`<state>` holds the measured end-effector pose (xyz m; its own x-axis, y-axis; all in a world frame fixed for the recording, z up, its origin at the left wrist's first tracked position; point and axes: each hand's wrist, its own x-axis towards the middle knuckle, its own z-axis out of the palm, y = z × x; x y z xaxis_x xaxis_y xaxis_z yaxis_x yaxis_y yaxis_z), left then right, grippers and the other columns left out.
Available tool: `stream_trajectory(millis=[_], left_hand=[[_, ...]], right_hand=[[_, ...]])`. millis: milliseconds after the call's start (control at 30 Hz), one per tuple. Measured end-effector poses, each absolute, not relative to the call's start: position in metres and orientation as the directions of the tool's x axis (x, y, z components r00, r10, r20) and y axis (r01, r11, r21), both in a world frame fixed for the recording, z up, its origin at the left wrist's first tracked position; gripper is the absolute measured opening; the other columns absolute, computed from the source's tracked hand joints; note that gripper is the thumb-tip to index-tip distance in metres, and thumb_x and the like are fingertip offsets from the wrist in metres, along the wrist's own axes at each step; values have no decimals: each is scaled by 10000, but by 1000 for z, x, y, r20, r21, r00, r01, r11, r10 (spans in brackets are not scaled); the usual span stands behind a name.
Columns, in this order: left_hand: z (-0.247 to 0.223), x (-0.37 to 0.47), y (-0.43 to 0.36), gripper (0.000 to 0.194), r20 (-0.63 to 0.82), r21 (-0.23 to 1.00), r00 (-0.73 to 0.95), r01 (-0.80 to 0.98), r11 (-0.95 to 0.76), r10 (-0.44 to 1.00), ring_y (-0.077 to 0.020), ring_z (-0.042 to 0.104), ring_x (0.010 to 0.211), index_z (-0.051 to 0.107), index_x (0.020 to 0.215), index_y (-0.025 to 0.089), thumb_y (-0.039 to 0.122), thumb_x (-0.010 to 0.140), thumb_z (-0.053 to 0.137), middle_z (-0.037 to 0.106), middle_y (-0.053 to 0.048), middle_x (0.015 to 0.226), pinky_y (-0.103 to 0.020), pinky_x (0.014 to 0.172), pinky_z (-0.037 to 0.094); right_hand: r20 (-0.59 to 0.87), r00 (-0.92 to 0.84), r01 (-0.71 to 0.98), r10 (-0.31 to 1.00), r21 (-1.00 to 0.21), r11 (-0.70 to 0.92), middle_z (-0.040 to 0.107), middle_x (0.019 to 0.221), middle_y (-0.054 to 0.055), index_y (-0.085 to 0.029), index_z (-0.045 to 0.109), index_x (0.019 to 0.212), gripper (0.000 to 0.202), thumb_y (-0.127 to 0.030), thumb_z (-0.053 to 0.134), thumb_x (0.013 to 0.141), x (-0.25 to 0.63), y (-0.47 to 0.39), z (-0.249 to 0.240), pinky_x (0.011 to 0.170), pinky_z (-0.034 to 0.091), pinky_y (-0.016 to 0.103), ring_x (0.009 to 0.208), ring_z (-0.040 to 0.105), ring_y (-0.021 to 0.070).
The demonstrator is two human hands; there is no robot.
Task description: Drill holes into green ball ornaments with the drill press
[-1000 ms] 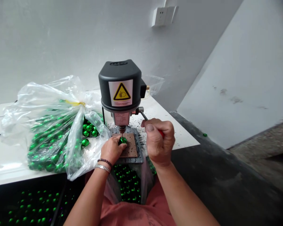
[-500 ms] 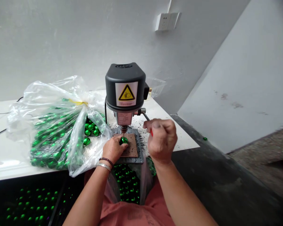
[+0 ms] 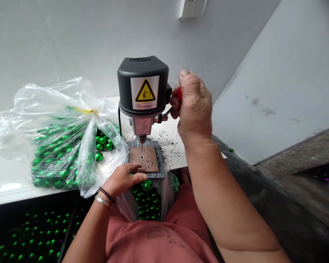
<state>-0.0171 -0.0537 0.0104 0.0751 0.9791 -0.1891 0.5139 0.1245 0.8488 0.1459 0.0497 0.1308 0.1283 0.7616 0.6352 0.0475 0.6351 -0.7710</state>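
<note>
A small black drill press [image 3: 143, 86] with a yellow warning label stands on the white table. My right hand [image 3: 193, 106] is closed around the red knob [image 3: 179, 94] of its feed lever, which is raised. Under the bit lies a square brown board [image 3: 149, 160] with a hole and dark shavings, and no ball sits on it. My left hand [image 3: 127, 178] is at the front left edge of the base, thumb and fingers apart, holding nothing. Just below that hand, a shiny green ball [image 3: 147, 185] is over an open plastic bag of green balls [image 3: 148, 206] between my legs.
To the left, a clear plastic bag [image 3: 57, 146] tied with yellow string holds many green balls; several loose ones [image 3: 99, 157] lie beside it. More green balls [image 3: 33, 235] fill a dark container at lower left. A socket [image 3: 188, 8] is on the wall.
My right hand has swung the lever up, and the bit has risen. My left hand has moved toward me off the board and let go of the green ball, which has left the board.
</note>
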Motion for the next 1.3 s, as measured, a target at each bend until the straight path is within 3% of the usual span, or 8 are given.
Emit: stream_trajectory(millis=[67, 200, 267, 367, 600, 867, 1133, 1300], left_hand=[[8, -15, -51, 463, -233, 909, -30, 349, 229, 972, -215, 620, 873, 672, 951, 155, 529, 688, 604, 688, -74, 925, -309, 777, 484], [7, -8, -42, 455, -396, 884, -133, -323, 338, 908, -141, 612, 707, 589, 948, 134, 544, 810, 450, 624, -52, 792, -244, 591, 503], [10, -6, -38, 359, -451, 764, -93, -553, 331, 888, -137, 619, 740, 582, 917, 122, 443, 860, 431, 615, -61, 791, -258, 655, 530], [14, -5, -36, 198, -494, 654, -63, -685, 322, 867, -138, 624, 786, 595, 838, 101, 215, 867, 436, 626, -74, 806, -302, 782, 539], [10, -6, -39, 120, -473, 636, -46, -709, 305, 880, -162, 654, 780, 604, 790, 63, 16, 768, 496, 659, -88, 792, -285, 756, 562], [4, -9, -34, 15, -491, 665, -39, -662, 346, 870, -111, 617, 531, 586, 764, 104, 106, 774, 574, 626, -38, 642, -129, 369, 422], [1, -10, -31, 179, -403, 742, -93, -615, 266, 911, -141, 649, 673, 586, 906, 125, 127, 731, 620, 644, -47, 780, -162, 477, 472], [1, -6, -26, 302, -332, 906, -234, -349, 240, 914, -99, 612, 637, 596, 957, 132, 206, 674, 670, 634, -23, 774, -166, 515, 459]], right_hand=[[644, 123, 58, 755, -764, 642, 360, 565, -38, -190, 358, 666, 326, -450, 339, 862, 146, 49, 131, 495, 346, 186, 524, 383, 28], [657, 116, 61, 745, -753, 655, 352, 564, -43, -196, 343, 673, 317, -450, 325, 863, 146, 49, 132, 491, 346, 186, 518, 373, 26], [643, 99, 40, 760, -765, 642, 349, 558, -46, -198, 343, 677, 304, -433, 321, 868, 146, 48, 133, 480, 337, 179, 509, 366, 21], [611, 90, -5, 787, -790, 614, 347, 551, -51, -196, 349, 668, 307, -428, 332, 868, 147, 47, 134, 471, 330, 164, 494, 356, 12], [627, 130, -84, 768, -765, 639, 347, 555, -46, -201, 405, 676, 321, -470, 383, 850, 145, 45, 129, 472, 347, 198, 470, 331, 40], [554, 102, -97, 826, -821, 563, 380, 525, -32, -207, 440, 626, 409, -594, 443, 761, 148, 63, 142, 418, 301, 231, 455, 352, 67], [468, 39, -58, 883, -881, 470, 384, 506, -41, -188, 437, 605, 492, -665, 411, 723, 149, 80, 152, 504, 389, 220, 488, 398, 49], [469, 37, -35, 882, -882, 470, 405, 544, -41, -170, 440, 644, 461, -612, 389, 762, 150, 79, 151, 548, 385, 210, 528, 419, 39]])
